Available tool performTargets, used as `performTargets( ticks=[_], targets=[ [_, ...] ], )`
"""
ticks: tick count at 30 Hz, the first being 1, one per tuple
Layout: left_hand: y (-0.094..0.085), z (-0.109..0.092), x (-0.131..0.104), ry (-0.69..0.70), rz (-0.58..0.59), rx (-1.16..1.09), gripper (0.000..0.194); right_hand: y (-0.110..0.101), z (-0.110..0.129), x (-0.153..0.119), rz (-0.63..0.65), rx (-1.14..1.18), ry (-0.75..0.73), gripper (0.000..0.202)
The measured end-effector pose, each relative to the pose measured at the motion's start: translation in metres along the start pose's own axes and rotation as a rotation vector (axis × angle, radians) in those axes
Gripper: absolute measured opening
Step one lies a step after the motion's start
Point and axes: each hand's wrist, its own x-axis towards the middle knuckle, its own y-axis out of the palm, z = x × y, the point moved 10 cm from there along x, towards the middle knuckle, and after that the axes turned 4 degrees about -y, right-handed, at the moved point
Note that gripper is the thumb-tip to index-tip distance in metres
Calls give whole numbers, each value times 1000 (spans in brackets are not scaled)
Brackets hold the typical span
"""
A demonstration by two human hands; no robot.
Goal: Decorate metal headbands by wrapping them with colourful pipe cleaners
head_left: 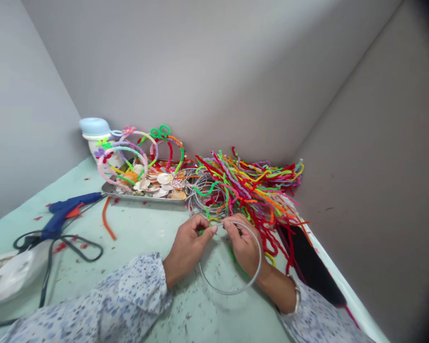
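Observation:
A grey wire hoop (232, 291) hangs between my two hands, its lower curve over the table. My left hand (190, 243) is closed, thumb and fingers pinching near the hoop's upper left, with a bit of green showing at the fingertips. My right hand (243, 242) is closed on the hoop's top. The fingertips of both hands almost meet. A green pipe cleaner (238, 263) runs down beside my right hand, partly hidden behind it. Just beyond the hands lie a pile of grey wire hoops (196, 202) and a heap of coloured pipe cleaners (250, 183).
A metal tray (157, 197) holds shells and decorated hoops (143, 157). Behind it stands a white bottle with a blue lid (95, 126). A blue glue gun (59, 214) with a dark cord lies left, near an orange pipe cleaner (107, 219). A black flat object (312, 267) lies right.

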Motion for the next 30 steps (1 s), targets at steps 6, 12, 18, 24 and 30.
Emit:
performTargets(
  ticks=[6,12,18,24,30],
  targets=[
    [5,6,1,-69,88,-122,23,0,2,-1,7,52,-22,18],
    [13,12,3,-90,165,-175,25,-2,-1,-2,-22,47,4,18],
    [11,7,3,-66,155,-163,25,-4,-1,-1,-25,21,4,19],
    [10,8,3,-76,155,-208,23,-2,3,-1,-9,48,-20,18],
    [12,11,5,-129,163,-283,20,-2,7,-2,-4,40,-64,17]
  ],
)
